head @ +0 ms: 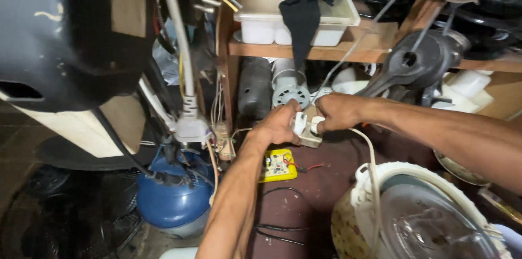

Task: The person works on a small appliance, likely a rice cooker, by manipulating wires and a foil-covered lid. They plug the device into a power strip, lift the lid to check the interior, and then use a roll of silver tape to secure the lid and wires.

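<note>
My left hand [280, 124] and my right hand [338, 112] meet at a small white socket block [309, 136] under a wooden shelf. The left hand grips a white plug [299, 122] on the block's left side. My right hand pinches a second white plug [316, 124] beside it. A white cord [373, 161] runs from that plug down to a white rice cooker with a glass lid [413, 215] at the lower right.
A yellow circuit board [278, 165] lies below the hands. A blue gas cylinder [174, 199] stands at left under a hanging white plug adapter [191, 127]. The wooden shelf [359, 52] holds a white tub [296, 22] with a black cloth; motors sit beneath.
</note>
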